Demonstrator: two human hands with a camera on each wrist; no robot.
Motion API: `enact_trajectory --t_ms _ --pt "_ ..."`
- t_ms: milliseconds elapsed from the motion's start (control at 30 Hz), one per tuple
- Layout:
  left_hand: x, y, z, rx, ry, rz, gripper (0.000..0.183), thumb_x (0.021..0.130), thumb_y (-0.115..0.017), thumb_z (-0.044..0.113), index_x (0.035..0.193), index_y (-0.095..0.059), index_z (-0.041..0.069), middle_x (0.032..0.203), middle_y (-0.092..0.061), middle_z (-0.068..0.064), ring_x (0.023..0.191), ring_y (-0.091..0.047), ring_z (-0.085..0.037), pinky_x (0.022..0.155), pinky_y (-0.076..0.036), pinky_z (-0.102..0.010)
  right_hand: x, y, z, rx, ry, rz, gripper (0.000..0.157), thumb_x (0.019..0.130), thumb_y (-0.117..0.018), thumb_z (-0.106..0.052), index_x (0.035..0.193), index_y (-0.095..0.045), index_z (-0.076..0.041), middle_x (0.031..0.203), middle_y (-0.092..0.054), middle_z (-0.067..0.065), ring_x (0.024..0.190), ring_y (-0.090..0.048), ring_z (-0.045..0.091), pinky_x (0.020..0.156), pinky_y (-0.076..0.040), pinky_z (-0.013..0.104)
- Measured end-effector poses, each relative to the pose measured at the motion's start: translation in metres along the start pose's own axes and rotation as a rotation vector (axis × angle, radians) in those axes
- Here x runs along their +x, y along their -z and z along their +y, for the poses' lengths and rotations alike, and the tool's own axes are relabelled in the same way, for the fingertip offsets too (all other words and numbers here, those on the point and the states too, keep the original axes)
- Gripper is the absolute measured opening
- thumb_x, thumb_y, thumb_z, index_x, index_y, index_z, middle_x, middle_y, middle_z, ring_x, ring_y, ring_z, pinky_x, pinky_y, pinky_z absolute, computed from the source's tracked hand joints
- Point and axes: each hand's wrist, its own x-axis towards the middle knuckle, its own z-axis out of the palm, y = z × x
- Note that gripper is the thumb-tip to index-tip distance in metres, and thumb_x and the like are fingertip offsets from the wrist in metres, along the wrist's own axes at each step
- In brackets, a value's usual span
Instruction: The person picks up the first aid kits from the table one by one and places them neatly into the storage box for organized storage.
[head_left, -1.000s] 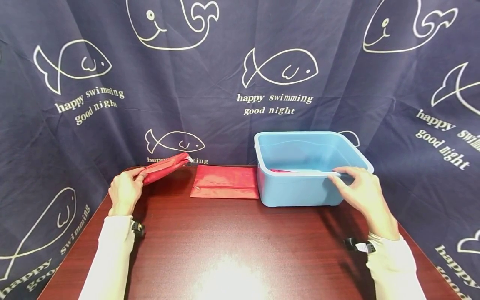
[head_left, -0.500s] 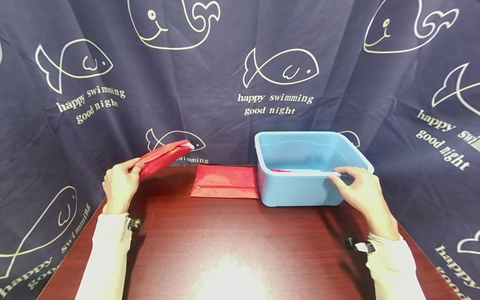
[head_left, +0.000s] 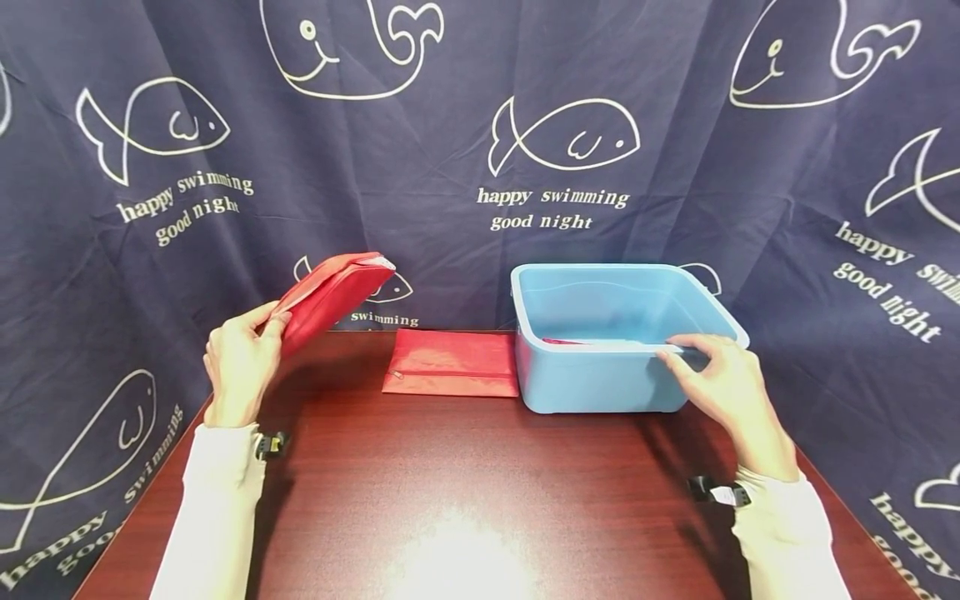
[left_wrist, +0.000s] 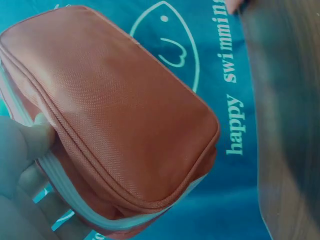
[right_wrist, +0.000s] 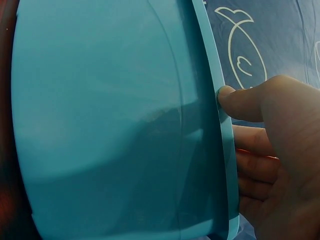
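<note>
My left hand (head_left: 243, 362) pinches a red zippered pouch (head_left: 330, 296) by its near edge and holds it tilted above the table at the left. In the left wrist view the pouch (left_wrist: 125, 110) shows a rounded panel and a pale zipper strip, with the thumb (left_wrist: 37, 136) pressed on its side. My right hand (head_left: 720, 379) grips the front rim of a light blue plastic bin (head_left: 600, 379), thumb outside and fingers over the edge. Close up in the right wrist view, the thumb (right_wrist: 245, 102) lies against the bin's rim (right_wrist: 227, 165).
A flat red zippered pouch (head_left: 450, 364) lies on the brown wooden table (head_left: 420, 467), right beside the bin's left side. Something red (head_left: 562, 342) shows inside the bin, mostly hidden by its front wall. A dark blue curtain (head_left: 442, 208) with fish drawings hangs behind.
My left hand has moved slightly left, and the pouch in it has risen, its far end lifting higher over the table. The right hand and the bin have stayed in place.
</note>
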Motion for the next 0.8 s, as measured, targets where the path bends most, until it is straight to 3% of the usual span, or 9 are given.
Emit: enact_trajectory --t_ms 467,800 --pt "-0.010 0.004 0.031 -0.066 -0.002 0.050 0.034 0.101 -0.061 0.045 0.127 -0.075 0.031 0.110 -0.078 -0.012 0.094 -0.068 -0.040 0.076 -0.042 -0.049 -0.002 0.000 0.002 0.003 0.000 0.014 0.028 0.087 -0.080 -0.032 0.107 -0.080 -0.012 0.106 -0.077 0.017 0.106 -0.070 0.039 0.089 -0.048 0.053" --pt "-0.017 0.003 0.048 -0.089 0.008 0.055 0.034 0.100 -0.061 0.046 0.127 -0.076 0.031 0.109 -0.078 -0.010 0.095 -0.069 -0.038 0.076 -0.042 -0.048 -0.001 -0.001 0.001 0.009 0.014 0.017 0.028 0.087 -0.080 -0.032 0.107 -0.080 -0.011 0.105 -0.078 0.015 0.104 -0.070 0.039 0.088 -0.048 0.053"
